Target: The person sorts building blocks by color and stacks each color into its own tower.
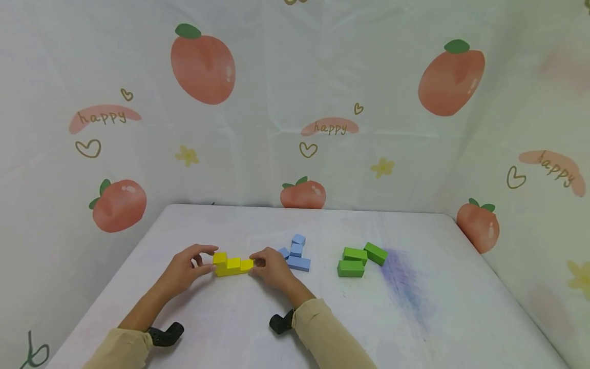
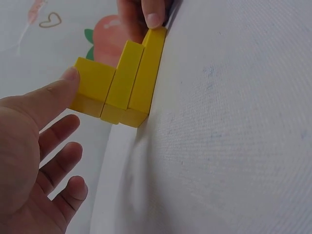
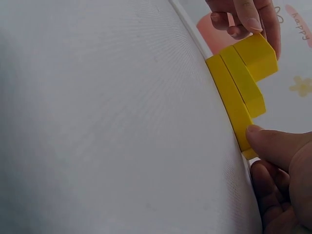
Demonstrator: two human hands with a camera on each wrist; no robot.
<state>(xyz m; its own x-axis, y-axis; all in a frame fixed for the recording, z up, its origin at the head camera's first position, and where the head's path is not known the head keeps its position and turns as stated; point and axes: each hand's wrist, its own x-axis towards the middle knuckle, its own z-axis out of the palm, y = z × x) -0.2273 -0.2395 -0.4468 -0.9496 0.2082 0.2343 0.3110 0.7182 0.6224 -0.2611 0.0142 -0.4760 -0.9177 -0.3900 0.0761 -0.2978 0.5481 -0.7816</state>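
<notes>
Yellow wooden blocks form a small staircase on the white table, the longest block [image 2: 148, 73] at the bottom, a middle block [image 2: 124, 73] above it and a short block [image 2: 95, 80] on top. My left hand [image 1: 182, 269] pinches the short top block at its left end, with the thumb on the near side and the index finger mostly hidden behind. At the other end, my right hand [image 1: 274, 269] pinches the tip of the bottom block between thumb and index finger. In the right wrist view, the layers of the staircase [image 3: 236, 95] lie against each other.
Just beyond my right hand lie several blue blocks [image 1: 298, 264], partly hidden by it. Farther right are three green blocks [image 1: 351, 269], close together, beside a purple smudge [image 1: 405, 282] on the table [image 1: 461, 318]. A fruit-printed cloth [image 1: 258, 102] hangs behind the table.
</notes>
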